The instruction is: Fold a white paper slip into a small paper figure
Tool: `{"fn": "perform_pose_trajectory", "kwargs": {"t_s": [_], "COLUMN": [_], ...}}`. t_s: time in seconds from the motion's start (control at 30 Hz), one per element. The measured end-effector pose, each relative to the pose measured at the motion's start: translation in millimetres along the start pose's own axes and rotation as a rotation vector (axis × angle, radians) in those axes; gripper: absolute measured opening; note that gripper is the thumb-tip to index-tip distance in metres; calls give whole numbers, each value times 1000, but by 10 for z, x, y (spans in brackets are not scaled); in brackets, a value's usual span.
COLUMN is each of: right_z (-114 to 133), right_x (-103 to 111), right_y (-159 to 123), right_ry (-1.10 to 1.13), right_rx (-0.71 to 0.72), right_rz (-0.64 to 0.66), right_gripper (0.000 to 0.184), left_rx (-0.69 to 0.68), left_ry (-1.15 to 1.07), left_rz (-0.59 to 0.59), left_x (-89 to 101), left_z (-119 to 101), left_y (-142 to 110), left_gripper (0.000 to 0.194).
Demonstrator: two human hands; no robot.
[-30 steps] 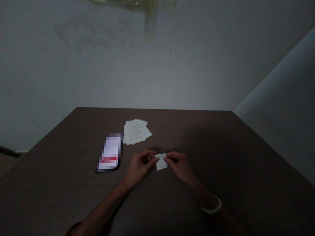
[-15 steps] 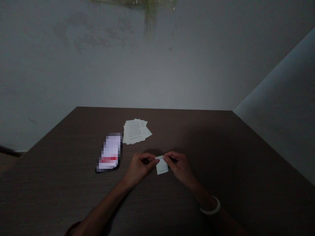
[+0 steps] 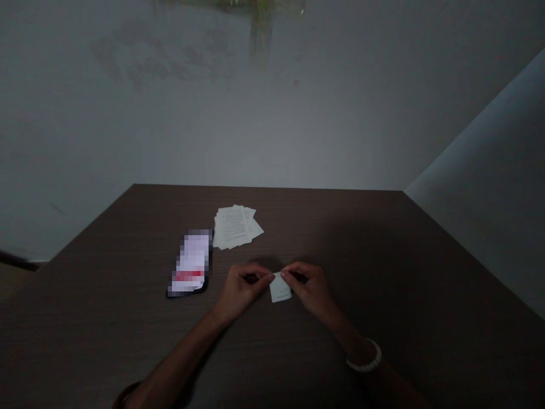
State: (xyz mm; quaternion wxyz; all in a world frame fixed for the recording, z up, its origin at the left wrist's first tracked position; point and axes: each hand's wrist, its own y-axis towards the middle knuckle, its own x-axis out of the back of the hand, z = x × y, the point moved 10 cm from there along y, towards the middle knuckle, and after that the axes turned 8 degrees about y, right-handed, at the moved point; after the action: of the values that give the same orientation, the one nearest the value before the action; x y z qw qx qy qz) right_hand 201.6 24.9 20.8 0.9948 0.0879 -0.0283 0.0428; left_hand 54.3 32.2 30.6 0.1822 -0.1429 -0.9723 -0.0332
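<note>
A dark wooden surface (image 3: 128,318) spreads out before me, up against a stained grey wall (image 3: 272,113). On it lie a loose pile of printed papers (image 3: 235,227) and, just left of the pile, a flat dark-edged thing (image 3: 190,264) too blurred to name. Nearer me, my left hand (image 3: 244,292) and right hand (image 3: 307,289) nearly meet above the surface. My left fingers (image 3: 260,276) and right fingers (image 3: 289,274) are closed, pinching the top edge of a small white slip of paper (image 3: 280,289) between them. A beaded bracelet (image 3: 364,359) circles my right wrist.
</note>
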Motion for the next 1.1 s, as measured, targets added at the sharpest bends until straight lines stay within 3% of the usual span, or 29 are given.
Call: {"fn": "perform_pose_trajectory", "kwargs": {"t_s": [0.4,0.57,0.7,1.1], "right_z": [-29,-137,-98,-151], "right_x": [-105,-120,-125,15], "right_y": [5,16,11,47], "right_ry": [46,173,203,164], "right_rx": [-56,-176,-146,-152], "right_rz": [146,181,203,35], "right_gripper": [18,26,26,26], "left_rx": [-44,113,176,163], "left_ry": [-10,-173,-200,-165], "left_rz": [47,95,120,99], "left_x": [-47,-95,-140,-104], "left_z": [-52,118,158,171], "left_y": [-9,-30,-53,-21], "left_gripper": [20,25,26,31]}}
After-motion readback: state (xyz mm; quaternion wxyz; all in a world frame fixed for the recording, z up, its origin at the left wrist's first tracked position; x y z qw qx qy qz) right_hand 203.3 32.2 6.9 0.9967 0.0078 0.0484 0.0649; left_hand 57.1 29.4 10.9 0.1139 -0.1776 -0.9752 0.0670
